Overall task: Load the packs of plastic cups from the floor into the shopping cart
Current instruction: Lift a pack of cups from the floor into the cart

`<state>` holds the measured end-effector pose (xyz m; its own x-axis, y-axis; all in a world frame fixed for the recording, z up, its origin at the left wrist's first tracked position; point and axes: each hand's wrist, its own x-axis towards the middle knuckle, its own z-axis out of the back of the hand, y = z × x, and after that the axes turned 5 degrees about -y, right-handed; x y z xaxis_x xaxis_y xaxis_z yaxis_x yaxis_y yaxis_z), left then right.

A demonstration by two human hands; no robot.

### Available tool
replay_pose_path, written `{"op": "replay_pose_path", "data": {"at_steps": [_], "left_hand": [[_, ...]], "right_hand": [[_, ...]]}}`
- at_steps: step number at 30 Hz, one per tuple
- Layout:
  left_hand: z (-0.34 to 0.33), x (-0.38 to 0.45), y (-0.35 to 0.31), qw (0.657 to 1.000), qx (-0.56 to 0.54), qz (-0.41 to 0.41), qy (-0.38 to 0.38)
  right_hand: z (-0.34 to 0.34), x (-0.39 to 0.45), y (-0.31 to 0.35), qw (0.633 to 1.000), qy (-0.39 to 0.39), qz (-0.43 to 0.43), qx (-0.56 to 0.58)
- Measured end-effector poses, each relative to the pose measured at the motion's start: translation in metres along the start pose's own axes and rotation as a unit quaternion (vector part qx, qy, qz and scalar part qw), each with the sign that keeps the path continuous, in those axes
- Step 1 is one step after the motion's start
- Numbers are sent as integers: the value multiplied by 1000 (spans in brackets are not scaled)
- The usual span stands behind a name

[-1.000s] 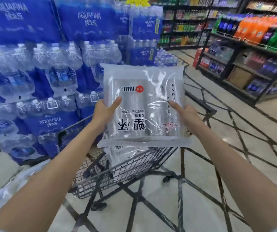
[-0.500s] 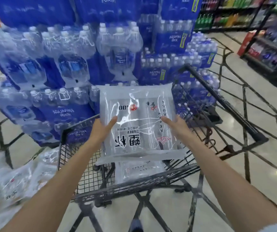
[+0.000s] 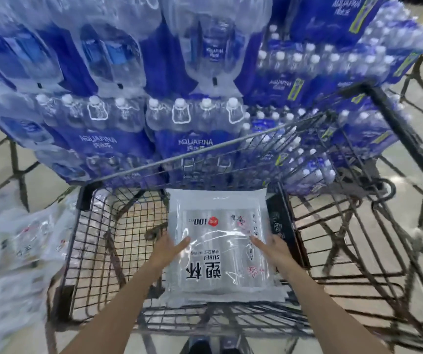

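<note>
A clear pack of plastic cups [image 3: 218, 241] with black print lies low inside the black wire shopping cart [image 3: 85, 251], on the right side of the basket. It sits on top of another pack whose edge shows beneath it. My left hand [image 3: 167, 249] grips the pack's left edge, thumb on top. My right hand [image 3: 275, 247] grips its right edge in the same way. More clear packs of cups [image 3: 24, 244] lie on the floor to the left of the cart, blurred.
Stacked shrink-wrapped cases of Aquafina water bottles [image 3: 179, 118] stand right behind the cart. The cart's handle bar [image 3: 396, 129] and folded seat frame stick out to the right. Tiled floor with dark lines surrounds the cart; my shoes [image 3: 200, 346] show at the bottom.
Both hands have lowered the pack from above the cart's rim down into the basket, onto the pack lying there. My view has tilted down and moved closer.
</note>
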<state>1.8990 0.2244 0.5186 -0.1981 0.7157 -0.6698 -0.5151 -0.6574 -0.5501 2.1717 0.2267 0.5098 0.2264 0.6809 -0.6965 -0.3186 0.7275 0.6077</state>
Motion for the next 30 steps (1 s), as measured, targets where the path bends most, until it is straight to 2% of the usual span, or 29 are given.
{"op": "replay_pose_path", "data": {"at_steps": [6, 13, 18, 20, 22, 26, 30], "left_hand": [[-39, 41, 61, 998, 33, 45, 11], [-49, 32, 49, 998, 53, 25, -25], [-45, 34, 63, 998, 0, 49, -28], [-42, 42, 91, 998, -18, 47, -37], [-18, 14, 78, 996, -47, 53, -61], [34, -38, 69, 985, 12, 42, -169], [96, -93, 93, 954, 24, -12, -298]], "right_hand": [[-20, 29, -39, 996, 28, -37, -72], [-21, 44, -43, 994, 32, -46, -92], [-15, 38, -42, 995, 21, -40, -87], [-10, 29, -34, 995, 12, -12, -95], [-3, 18, -21, 990, -13, 43, -131], [4, 6, 17, 966, -38, 186, -178], [-26, -18, 82, 926, -1, 308, -217]]}}
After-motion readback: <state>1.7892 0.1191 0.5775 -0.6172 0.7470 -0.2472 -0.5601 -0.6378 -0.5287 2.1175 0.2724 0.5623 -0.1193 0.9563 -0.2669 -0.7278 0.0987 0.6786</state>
